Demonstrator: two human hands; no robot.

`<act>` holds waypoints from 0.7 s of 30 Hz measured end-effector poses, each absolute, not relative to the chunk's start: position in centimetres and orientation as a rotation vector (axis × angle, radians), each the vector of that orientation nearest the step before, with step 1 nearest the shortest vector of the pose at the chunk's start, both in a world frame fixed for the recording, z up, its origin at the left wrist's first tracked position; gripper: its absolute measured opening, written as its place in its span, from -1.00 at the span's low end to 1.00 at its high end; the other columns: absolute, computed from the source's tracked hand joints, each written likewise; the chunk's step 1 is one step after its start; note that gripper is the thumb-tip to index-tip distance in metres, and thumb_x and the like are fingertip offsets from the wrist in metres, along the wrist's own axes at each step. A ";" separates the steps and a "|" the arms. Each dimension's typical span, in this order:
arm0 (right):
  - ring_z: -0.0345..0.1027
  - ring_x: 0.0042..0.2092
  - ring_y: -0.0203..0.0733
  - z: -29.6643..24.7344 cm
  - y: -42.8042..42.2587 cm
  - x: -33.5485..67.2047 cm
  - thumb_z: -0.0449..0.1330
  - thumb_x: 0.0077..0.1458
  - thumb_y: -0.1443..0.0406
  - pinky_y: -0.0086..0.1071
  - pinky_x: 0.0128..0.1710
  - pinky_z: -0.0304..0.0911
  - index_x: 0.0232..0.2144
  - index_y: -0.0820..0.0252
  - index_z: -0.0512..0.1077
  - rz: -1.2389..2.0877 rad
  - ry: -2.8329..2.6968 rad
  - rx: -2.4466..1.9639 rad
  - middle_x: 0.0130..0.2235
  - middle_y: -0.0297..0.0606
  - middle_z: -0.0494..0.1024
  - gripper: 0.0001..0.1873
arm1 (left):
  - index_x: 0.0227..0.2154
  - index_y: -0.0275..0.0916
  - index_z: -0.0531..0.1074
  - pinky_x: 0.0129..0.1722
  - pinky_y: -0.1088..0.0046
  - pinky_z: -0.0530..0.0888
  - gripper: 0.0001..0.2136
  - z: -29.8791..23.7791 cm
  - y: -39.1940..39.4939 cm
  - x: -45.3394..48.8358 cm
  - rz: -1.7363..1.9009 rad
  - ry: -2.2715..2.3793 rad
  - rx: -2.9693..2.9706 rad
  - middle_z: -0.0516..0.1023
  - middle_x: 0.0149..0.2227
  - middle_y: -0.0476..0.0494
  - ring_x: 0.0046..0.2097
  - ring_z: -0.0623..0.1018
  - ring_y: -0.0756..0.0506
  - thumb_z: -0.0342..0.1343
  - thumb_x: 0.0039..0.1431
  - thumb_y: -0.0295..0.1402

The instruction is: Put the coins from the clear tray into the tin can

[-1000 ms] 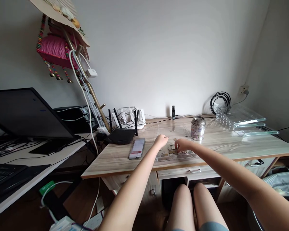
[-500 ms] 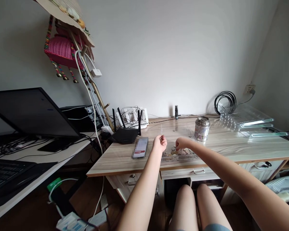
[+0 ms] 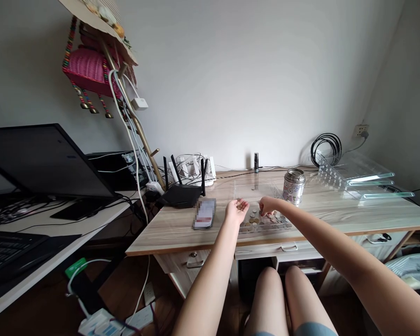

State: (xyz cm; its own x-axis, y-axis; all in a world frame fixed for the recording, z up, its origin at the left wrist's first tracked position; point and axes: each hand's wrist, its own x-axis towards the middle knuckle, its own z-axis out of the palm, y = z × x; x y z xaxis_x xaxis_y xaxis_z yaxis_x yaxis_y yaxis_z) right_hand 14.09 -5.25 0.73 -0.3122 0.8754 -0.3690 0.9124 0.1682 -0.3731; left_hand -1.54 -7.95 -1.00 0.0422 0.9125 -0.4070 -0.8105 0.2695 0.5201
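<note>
A shallow clear tray [image 3: 283, 227] with several loose coins [image 3: 255, 219] lies near the front edge of the wooden desk [image 3: 336, 212]. My left hand [image 3: 238, 210] hovers at the tray's left end, palm up and cupped, with a few coins resting in it. My right hand [image 3: 268, 205] is over the middle of the tray, fingers curled down and pinched among the coins. A patterned tin can [image 3: 293, 186] with a metal lid stands just behind and to the right of my right hand.
A phone [image 3: 204, 213] lies left of the tray, with a black router [image 3: 182, 193] and a white power strip behind it. Clear acrylic trays [image 3: 364, 179] and a coiled cable [image 3: 324, 147] sit at the back right. A dark monitor [image 3: 42, 161] stands on the left table.
My left hand has turned from a closed fist to palm up, showing coins in it. My right hand stays over the tray's coins, shifted slightly right.
</note>
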 end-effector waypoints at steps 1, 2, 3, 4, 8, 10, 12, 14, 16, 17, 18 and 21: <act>0.33 -0.56 -0.29 1.1 -5.2 14.0 0.30 -0.43 0.26 -0.50 -0.56 0.21 -0.50 0.33 0.42 -0.830 2.377 1.810 -0.60 -0.28 0.45 -0.67 | -0.45 -0.34 0.27 -0.50 0.43 0.41 -0.85 -0.9 -8.1 -1.5 1.311 0.768 0.162 0.34 -0.49 -0.21 -0.45 0.44 -0.04 -0.19 0.06 -0.45; 0.33 -0.55 -0.30 1.5 -5.2 13.8 0.28 -0.38 0.24 -0.51 -0.55 0.21 -0.50 0.33 0.41 -0.827 2.423 1.820 -0.58 -0.27 0.46 -0.69 | -0.44 -0.34 0.28 -0.49 0.41 0.42 -0.84 -0.8 -8.1 -1.5 1.298 0.769 0.160 0.35 -0.46 -0.24 -0.41 0.45 -0.07 -0.19 0.08 -0.43; 0.33 -0.53 -0.31 1.9 -5.3 13.5 0.25 -0.31 0.22 -0.52 -0.53 0.21 -0.48 0.32 0.41 -0.827 2.481 1.828 -0.56 -0.25 0.47 -0.71 | -0.43 -0.35 0.29 -0.48 0.40 0.42 -0.82 -0.7 -8.2 -1.6 1.291 0.766 0.157 0.35 -0.44 -0.26 -0.39 0.46 -0.08 -0.20 0.09 -0.41; 0.34 -0.51 -0.33 2.3 -5.4 13.1 0.21 -0.24 0.21 -0.54 -0.51 0.21 -0.45 0.31 0.41 -0.831 2.546 1.828 -0.52 -0.24 0.48 -0.72 | -0.43 -0.35 0.29 -0.48 0.40 0.42 -0.80 -0.6 -8.2 -1.6 1.289 0.760 0.152 0.35 -0.43 -0.26 -0.38 0.46 -0.09 -0.21 0.10 -0.39; 0.34 -0.41 -0.36 3.7 -6.2 10.9 0.14 -0.13 0.23 -0.56 -0.44 0.20 -0.25 0.22 0.36 -0.834 2.791 1.798 -0.33 -0.24 0.49 -0.68 | -0.46 -0.34 0.28 -0.49 0.43 0.43 -0.77 -0.3 -8.1 -1.7 1.344 0.698 0.110 0.35 -0.47 -0.22 -0.43 0.44 -0.04 -0.25 0.13 -0.39; 0.32 -0.32 -0.33 3.6 -6.9 10.2 0.08 -0.07 0.26 -0.54 -0.37 0.18 -0.19 0.18 0.32 -0.613 2.927 1.847 -0.24 -0.24 0.46 -0.67 | -0.50 -0.32 0.26 -0.51 0.48 0.43 -0.79 -0.2 -8.1 -1.9 1.402 0.662 0.077 0.33 -0.50 -0.16 -0.47 0.43 0.00 -0.26 0.12 -0.46; 0.30 -0.27 -0.31 2.9 -7.5 9.9 0.01 -0.03 0.29 -0.52 -0.33 0.15 -0.22 0.18 0.34 -0.373 2.962 1.867 -0.23 -0.24 0.45 -0.72 | -0.53 -0.30 0.23 -0.54 0.56 0.41 -0.80 -0.2 -8.2 -2.4 1.448 0.646 0.052 0.31 -0.55 -0.09 -0.51 0.40 0.05 -0.26 0.11 -0.53; 0.30 -0.31 -0.30 1.6 -7.9 9.9 0.04 -0.06 0.28 -0.52 -0.38 0.14 -0.32 0.18 0.39 -0.323 2.886 1.812 -0.30 -0.26 0.47 -0.78 | -0.57 -0.29 0.20 -0.62 0.64 0.36 -0.80 -0.2 -8.3 -3.1 1.465 0.642 0.044 0.26 -0.60 -0.03 -0.57 0.35 0.10 -0.25 0.09 -0.56; 0.31 -0.37 -0.29 0.3 -8.2 9.6 0.11 -0.14 0.23 -0.53 -0.45 0.13 -0.39 0.19 0.42 -0.373 2.816 1.743 -0.37 -0.27 0.48 -0.79 | -0.60 -0.29 0.17 -0.72 0.70 0.25 -0.79 -0.1 -8.2 -3.8 1.463 0.626 0.046 0.20 -0.64 0.01 -0.65 0.26 0.14 -0.25 0.09 -0.55; 0.31 -0.38 -0.28 -0.3 -8.3 9.3 0.13 -0.17 0.20 -0.52 -0.47 0.12 -0.39 0.19 0.42 -0.382 2.793 1.715 -0.38 -0.26 0.48 -0.75 | -0.61 -0.29 0.16 -0.75 0.71 0.19 -0.78 0.0 -8.2 -4.2 1.457 0.618 0.049 0.18 -0.65 0.02 -0.67 0.22 0.15 -0.26 0.09 -0.54; 0.31 -0.38 -0.27 -0.8 -8.3 8.8 0.15 -0.19 0.17 -0.52 -0.48 0.12 -0.38 0.19 0.42 -0.385 2.776 1.690 -0.38 -0.25 0.48 -0.71 | -0.62 -0.29 0.16 -0.78 0.72 0.14 -0.78 0.1 -8.2 -4.4 1.450 0.610 0.053 0.16 -0.65 0.03 -0.69 0.18 0.16 -0.26 0.09 -0.54; 0.31 -0.36 -0.23 -1.6 -8.4 7.1 0.16 -0.23 0.14 -0.50 -0.46 0.13 -0.41 0.22 0.43 -0.386 2.746 1.615 -0.38 -0.23 0.47 -0.69 | -0.62 -0.29 0.16 -0.79 0.70 0.07 -0.78 0.3 -8.1 -4.8 1.431 0.601 0.064 0.16 -0.66 0.03 -0.71 0.14 0.16 -0.26 0.08 -0.51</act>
State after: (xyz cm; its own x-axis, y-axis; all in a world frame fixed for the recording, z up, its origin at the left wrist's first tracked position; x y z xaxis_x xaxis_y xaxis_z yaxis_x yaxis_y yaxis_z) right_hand 7.08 -8.38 -1.55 -0.4916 0.8685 -0.0633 0.8523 0.4649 -0.2395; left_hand -4.84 -8.12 0.31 0.0188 0.9368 -0.3493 -0.9056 0.1640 0.3911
